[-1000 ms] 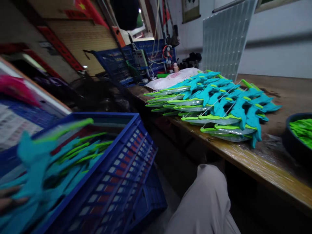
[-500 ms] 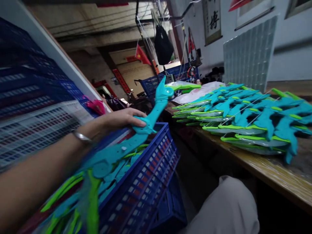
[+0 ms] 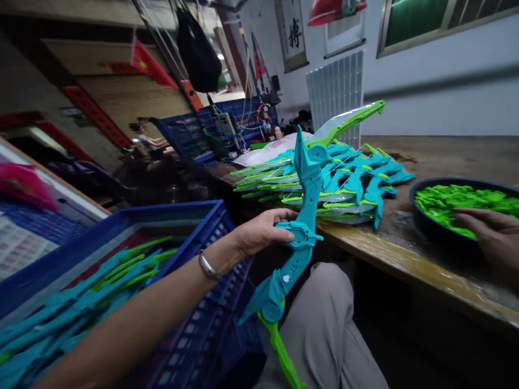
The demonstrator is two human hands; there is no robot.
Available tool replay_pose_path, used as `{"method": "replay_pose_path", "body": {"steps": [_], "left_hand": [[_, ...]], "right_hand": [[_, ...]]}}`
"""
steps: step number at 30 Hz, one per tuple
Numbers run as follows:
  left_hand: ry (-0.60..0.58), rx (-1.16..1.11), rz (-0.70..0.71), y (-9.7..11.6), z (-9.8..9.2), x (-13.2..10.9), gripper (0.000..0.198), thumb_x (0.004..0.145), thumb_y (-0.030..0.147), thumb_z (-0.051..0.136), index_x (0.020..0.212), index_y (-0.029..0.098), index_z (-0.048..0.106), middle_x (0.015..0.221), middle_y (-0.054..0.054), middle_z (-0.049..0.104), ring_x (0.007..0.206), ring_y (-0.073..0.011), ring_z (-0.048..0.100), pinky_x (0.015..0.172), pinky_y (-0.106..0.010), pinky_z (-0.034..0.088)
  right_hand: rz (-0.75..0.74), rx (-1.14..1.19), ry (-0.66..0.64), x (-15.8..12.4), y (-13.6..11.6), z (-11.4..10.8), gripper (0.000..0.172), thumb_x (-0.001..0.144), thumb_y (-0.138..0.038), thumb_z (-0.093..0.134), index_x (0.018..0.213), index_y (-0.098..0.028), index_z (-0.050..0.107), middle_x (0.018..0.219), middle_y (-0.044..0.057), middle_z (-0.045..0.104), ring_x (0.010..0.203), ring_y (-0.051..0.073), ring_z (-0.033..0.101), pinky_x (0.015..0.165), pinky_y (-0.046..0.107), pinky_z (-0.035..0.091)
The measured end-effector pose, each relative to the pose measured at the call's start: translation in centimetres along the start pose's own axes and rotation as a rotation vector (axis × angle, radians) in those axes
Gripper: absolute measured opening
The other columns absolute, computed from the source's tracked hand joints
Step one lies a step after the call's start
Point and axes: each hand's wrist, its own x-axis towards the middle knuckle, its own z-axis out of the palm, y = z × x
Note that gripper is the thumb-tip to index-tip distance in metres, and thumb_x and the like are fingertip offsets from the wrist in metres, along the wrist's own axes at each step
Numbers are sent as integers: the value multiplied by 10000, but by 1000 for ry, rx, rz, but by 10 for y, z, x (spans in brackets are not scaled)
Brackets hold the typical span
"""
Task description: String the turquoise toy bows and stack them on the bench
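My left hand (image 3: 270, 232) grips a turquoise plastic toy bow (image 3: 310, 202) by its middle and holds it upright above my knee. One green limb with a clear part slants up from its top; another green limb hangs from its lower end. At the right edge, my right hand (image 3: 497, 235) is over a dark round basin (image 3: 430, 221) heaped with small bright green plastic parts (image 3: 458, 197). Its fingers are stretched out at the parts, with no piece visible in them.
Stacked turquoise and green bows (image 3: 357, 178) lie on the wooden table (image 3: 405, 259) ahead. To my left stands a blue crate (image 3: 190, 213) with more bows inside. A ribbed translucent panel (image 3: 338, 92) leans at the back. A black bag (image 3: 198, 51) hangs beyond the table.
My left hand has lifted the bow out from over the crate and brought it right, in front of me. The view has turned right, and my right hand and the basin now show.
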Motion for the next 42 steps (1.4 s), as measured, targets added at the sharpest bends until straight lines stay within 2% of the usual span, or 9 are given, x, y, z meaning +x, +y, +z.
{"method": "replay_pose_path", "body": {"steps": [3,7,12,18,24,28,33,38,42], "left_hand": [[89,-30,14,-29,23,8,630,532,194,982,1081,104,688,905,-78,773,770,-175,708,736,-277,563],[78,-83,23,-58,43,13,657,573,217,971,1152,92,684,966,-93,779,807,-179,717,779,-290,564],[21,-126,55,-73,49,17,708,640,212,940,1276,90,653,1093,-132,786,917,-214,744,877,-327,570],[19,-148,58,-77,54,19,679,698,212,904,1320,118,647,1112,-117,789,941,-229,745,863,-337,583],[13,-107,93,-76,57,19,583,740,183,856,1287,124,664,1156,-113,779,1051,-259,723,947,-379,575],[11,-68,115,-77,56,20,614,746,173,841,1325,103,648,1224,-135,761,1097,-258,709,988,-379,556],[6,-112,99,-76,52,18,627,739,186,852,1328,109,649,1153,-114,782,1027,-239,727,926,-346,575],[14,-216,65,-81,50,17,645,721,251,894,1304,141,641,1047,-84,775,904,-211,726,808,-324,592],[5,-326,35,-90,52,17,609,703,337,928,1226,173,663,1046,-71,741,856,-190,707,732,-290,572]], "right_hand": [[108,272,-226,-54,-38,20,410,644,-561,851,866,-216,840,902,118,776,823,257,703,769,386,541],[266,556,-491,-124,-77,50,419,682,-523,883,916,-186,800,807,68,753,666,180,659,635,292,541],[273,792,-562,-165,-86,80,286,757,-407,877,913,-192,771,810,44,748,710,171,679,694,296,581],[256,762,-481,-167,-88,96,205,763,-333,870,887,-202,773,856,31,751,760,174,680,724,296,589],[29,653,-438,-164,-92,105,61,850,-282,792,860,-222,788,884,33,694,808,168,634,672,260,534],[18,616,-434,-163,-92,104,54,875,-268,773,895,-218,776,890,32,701,818,170,642,709,274,539],[-13,569,-388,-157,-88,95,52,891,-254,752,926,-215,750,922,39,692,835,177,643,718,285,549],[-291,372,-426,-145,-83,78,89,967,-178,652,968,-236,719,982,44,679,917,186,653,798,309,540],[-581,191,-505,-130,-91,68,162,1018,-139,569,1027,-240,696,989,61,695,895,197,655,767,329,536]]}}
